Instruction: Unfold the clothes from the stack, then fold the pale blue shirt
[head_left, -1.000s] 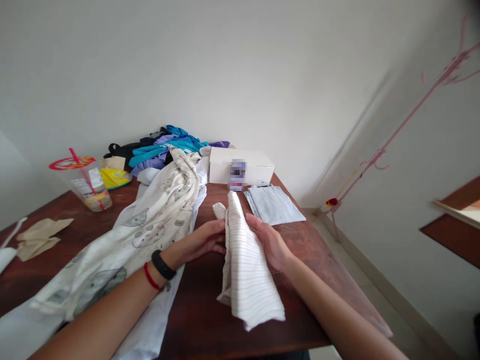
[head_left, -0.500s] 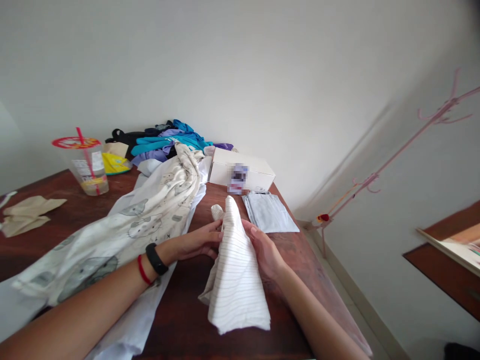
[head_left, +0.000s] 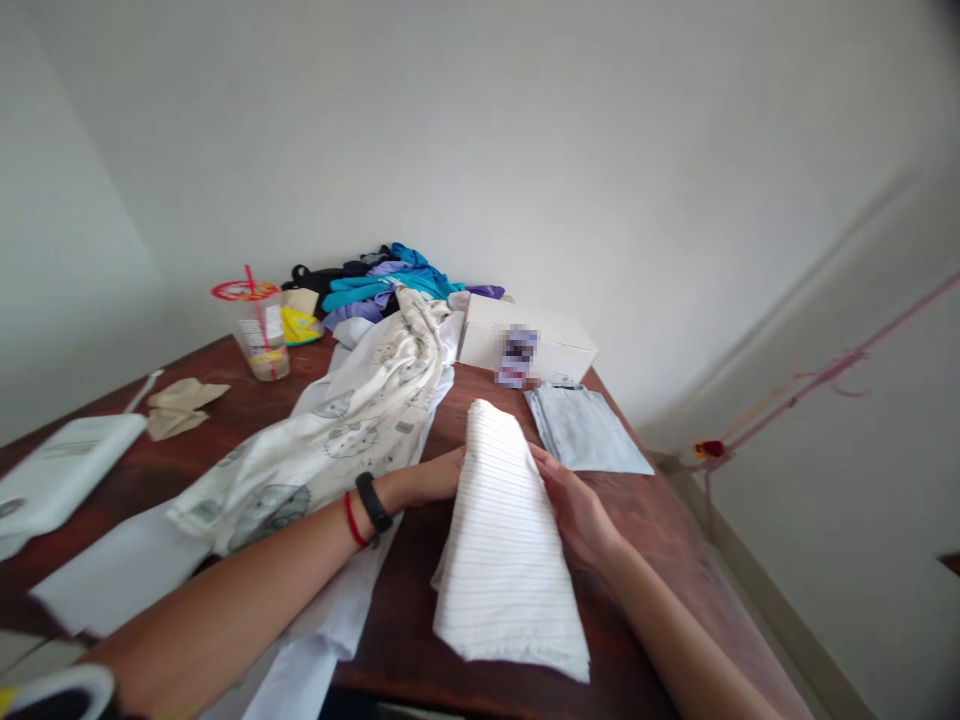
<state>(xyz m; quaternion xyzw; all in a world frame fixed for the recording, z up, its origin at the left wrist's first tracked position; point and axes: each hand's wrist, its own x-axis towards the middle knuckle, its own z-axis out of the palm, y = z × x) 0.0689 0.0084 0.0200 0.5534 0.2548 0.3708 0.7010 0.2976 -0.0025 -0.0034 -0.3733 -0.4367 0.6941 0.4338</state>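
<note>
The single view comes from a camera worn on the person's head, and it faces forward and downward, across the tabletop (head_left: 409,590) and toward the wall (head_left: 480,130) behind it. It sees from quite near the left hand (head_left: 436,478) and the right hand (head_left: 576,508), both placed around the lower middle, while the white box (head_left: 559,345) is farther from the lens. The field is wide, reaching the pink rack (head_left: 900,325), which appears slanted at the right border.

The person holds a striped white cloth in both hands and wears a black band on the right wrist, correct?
Not quite: the head view shows the black band on the left wrist. The left hand and the right hand do hold the striped white cloth.
</note>
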